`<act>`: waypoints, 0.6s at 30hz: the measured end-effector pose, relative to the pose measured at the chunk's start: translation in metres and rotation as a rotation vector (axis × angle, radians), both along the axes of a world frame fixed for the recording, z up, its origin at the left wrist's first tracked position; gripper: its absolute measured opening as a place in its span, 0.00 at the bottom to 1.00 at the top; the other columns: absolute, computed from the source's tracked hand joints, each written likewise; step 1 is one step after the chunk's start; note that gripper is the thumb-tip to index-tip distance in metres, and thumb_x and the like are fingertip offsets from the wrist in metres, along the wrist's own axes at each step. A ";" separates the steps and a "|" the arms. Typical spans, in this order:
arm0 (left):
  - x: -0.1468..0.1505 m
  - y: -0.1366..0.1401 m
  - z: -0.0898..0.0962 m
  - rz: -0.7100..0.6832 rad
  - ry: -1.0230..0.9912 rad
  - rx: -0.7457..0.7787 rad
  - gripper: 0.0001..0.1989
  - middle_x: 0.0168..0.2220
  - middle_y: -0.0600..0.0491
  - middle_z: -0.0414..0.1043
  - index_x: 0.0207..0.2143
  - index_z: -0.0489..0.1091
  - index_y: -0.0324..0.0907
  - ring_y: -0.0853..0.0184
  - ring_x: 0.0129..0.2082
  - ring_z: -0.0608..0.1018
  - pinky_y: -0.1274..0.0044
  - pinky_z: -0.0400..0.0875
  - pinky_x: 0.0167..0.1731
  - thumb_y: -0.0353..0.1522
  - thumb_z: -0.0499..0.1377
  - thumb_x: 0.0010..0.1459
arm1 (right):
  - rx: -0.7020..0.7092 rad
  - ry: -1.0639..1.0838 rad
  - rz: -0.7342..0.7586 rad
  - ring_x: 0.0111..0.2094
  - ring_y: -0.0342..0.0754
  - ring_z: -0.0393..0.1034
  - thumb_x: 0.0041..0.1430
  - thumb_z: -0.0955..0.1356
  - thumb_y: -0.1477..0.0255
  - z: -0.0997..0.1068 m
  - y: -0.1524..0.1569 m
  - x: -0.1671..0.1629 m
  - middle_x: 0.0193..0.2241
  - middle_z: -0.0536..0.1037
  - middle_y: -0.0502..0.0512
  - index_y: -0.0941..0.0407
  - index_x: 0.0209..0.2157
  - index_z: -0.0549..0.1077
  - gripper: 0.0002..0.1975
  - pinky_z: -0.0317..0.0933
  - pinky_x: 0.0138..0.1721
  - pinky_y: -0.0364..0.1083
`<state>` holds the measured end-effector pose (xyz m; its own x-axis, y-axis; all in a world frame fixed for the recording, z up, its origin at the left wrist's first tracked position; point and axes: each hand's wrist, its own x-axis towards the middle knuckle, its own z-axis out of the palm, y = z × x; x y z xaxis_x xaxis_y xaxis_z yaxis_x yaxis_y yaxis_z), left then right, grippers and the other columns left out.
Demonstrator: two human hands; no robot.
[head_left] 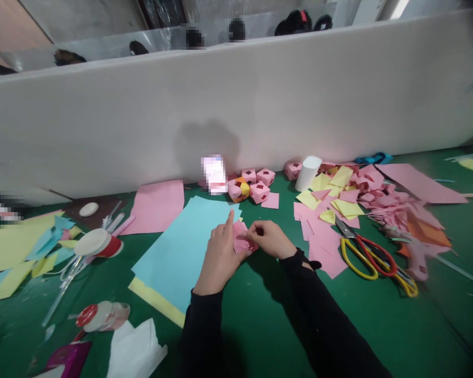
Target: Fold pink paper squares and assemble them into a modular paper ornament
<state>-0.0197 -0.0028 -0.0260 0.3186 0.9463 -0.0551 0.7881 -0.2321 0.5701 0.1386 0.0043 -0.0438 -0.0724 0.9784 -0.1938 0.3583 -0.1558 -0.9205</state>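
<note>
Mid-frame, I see the left hand (223,252) and right hand (271,237), each grip pinching folded pink paper (240,239) over the green tabletop (394,333).

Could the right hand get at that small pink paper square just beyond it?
Probably yes: only green tabletop lies between the right hand and the pink square, though the hand may first have to release the folded pink paper.

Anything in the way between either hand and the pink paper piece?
Nothing visible. The left hand and right hand are both directly on the pink paper piece; the blue paper lies to its left, not between.
</note>
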 end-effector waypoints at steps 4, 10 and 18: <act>0.000 0.001 0.000 0.010 0.030 -0.007 0.46 0.48 0.43 0.66 0.69 0.37 0.44 0.52 0.50 0.67 0.65 0.63 0.48 0.35 0.62 0.55 | 0.031 0.004 -0.028 0.25 0.44 0.67 0.54 0.68 0.62 -0.001 0.002 0.004 0.22 0.74 0.50 0.56 0.21 0.68 0.14 0.58 0.29 0.42; -0.003 0.003 -0.009 0.059 0.075 0.015 0.48 0.55 0.38 0.62 0.69 0.41 0.41 0.47 0.56 0.65 0.60 0.62 0.52 0.36 0.65 0.53 | 0.057 0.101 -0.070 0.26 0.44 0.67 0.55 0.67 0.59 -0.005 0.002 0.007 0.23 0.74 0.50 0.56 0.24 0.68 0.15 0.59 0.31 0.44; -0.003 -0.002 0.014 0.019 -0.314 0.015 0.42 0.61 0.47 0.62 0.66 0.48 0.54 0.54 0.61 0.64 0.61 0.61 0.58 0.38 0.65 0.53 | 0.018 0.373 -0.080 0.21 0.41 0.61 0.49 0.70 0.60 -0.004 0.002 0.005 0.20 0.70 0.47 0.55 0.21 0.64 0.16 0.57 0.26 0.42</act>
